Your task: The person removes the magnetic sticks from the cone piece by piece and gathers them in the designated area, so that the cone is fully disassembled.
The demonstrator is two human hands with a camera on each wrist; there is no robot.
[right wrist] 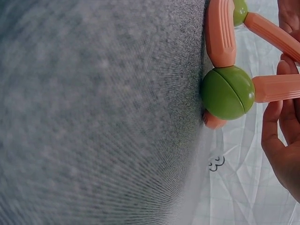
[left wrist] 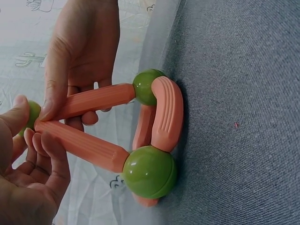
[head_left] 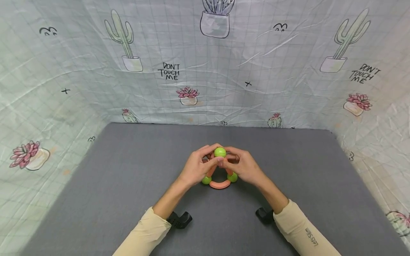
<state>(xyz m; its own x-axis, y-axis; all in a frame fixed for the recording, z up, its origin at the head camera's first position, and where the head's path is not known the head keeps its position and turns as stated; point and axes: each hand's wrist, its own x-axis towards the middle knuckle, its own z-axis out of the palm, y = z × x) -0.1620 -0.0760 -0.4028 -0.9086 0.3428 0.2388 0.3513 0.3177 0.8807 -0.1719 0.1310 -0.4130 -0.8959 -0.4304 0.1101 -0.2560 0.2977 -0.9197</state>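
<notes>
A small frame of orange magnetic rods and green balls stands on the grey table. At its peak is a green ball, with straight orange rods sloping down from it. Lower green balls join the rods to curved orange pieces lying along the tabletop. My left hand pinches the top ball, its other fingers curled beside a rod. From the other side my right hand grips a rod's upper end, thumb close under the ball. The far side of the frame is partly hidden by my hands.
The grey table spreads around the frame. A pale cloth printed with cacti hangs behind it and along both sides. Black straps with mounts sit at both wrists.
</notes>
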